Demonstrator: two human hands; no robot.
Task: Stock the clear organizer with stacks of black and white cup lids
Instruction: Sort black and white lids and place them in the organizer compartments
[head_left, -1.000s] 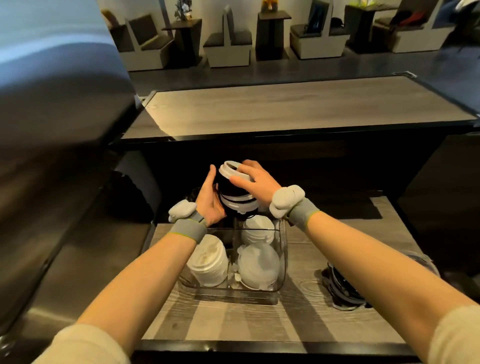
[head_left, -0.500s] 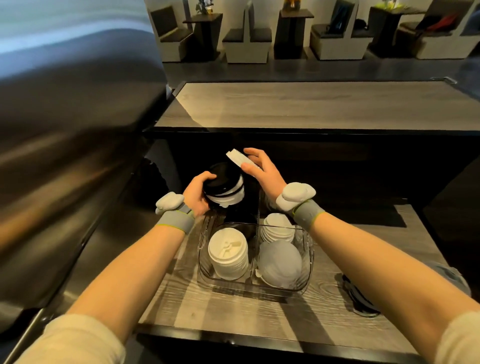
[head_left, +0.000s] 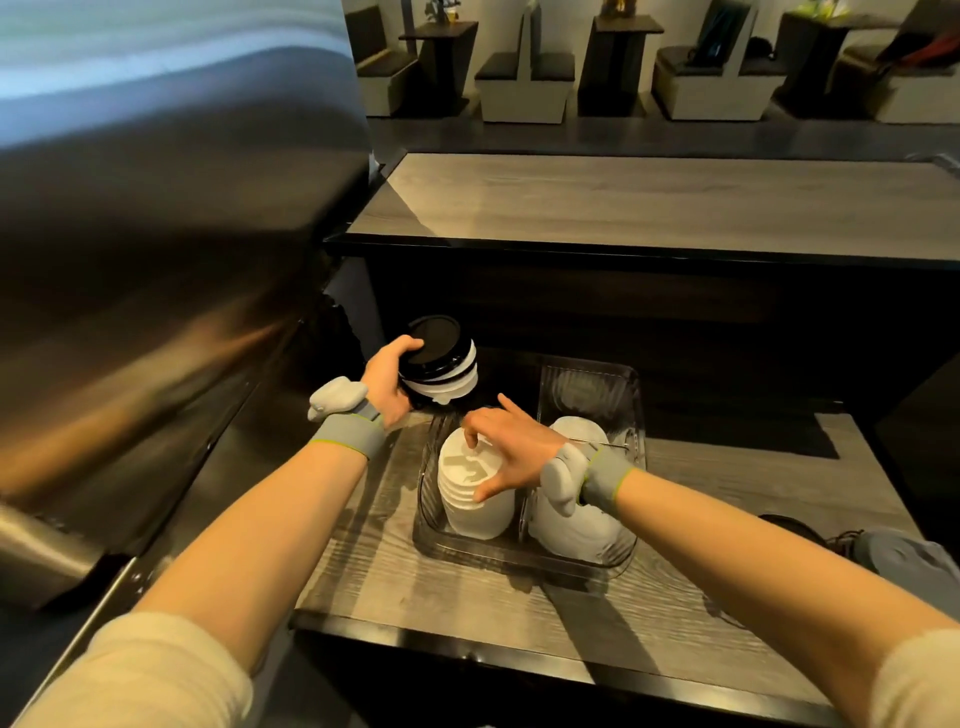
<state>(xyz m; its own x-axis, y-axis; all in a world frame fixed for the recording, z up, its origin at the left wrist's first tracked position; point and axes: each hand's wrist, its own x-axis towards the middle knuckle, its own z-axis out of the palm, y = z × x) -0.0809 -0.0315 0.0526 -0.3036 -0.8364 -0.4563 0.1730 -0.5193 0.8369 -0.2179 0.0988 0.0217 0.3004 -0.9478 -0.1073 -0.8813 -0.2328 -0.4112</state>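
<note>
The clear organizer (head_left: 519, 551) stands on the lower wooden counter. My left hand (head_left: 387, 379) grips a mixed stack of black and white lids (head_left: 441, 364), held tilted above the organizer's back left corner. My right hand (head_left: 506, 452) pinches the top white lid on the white stack (head_left: 467, 499) in the front left compartment, thumb at its near edge and fingers on its top. Another white lid stack (head_left: 576, 525) lies in the front right compartment, partly hidden by my right wrist. The back right compartment (head_left: 587, 384) looks unfilled.
A large stainless steel appliance (head_left: 156, 286) fills the left side, close to my left arm. A raised wooden counter (head_left: 649, 202) runs behind the organizer. Dark lids (head_left: 784, 525) lie on the counter at the right. Tables and seats stand far behind.
My right hand came down from the mixed stack with a white lid onto the front left white stack. My left hand shifted the mixed stack slightly left and tilted it.
</note>
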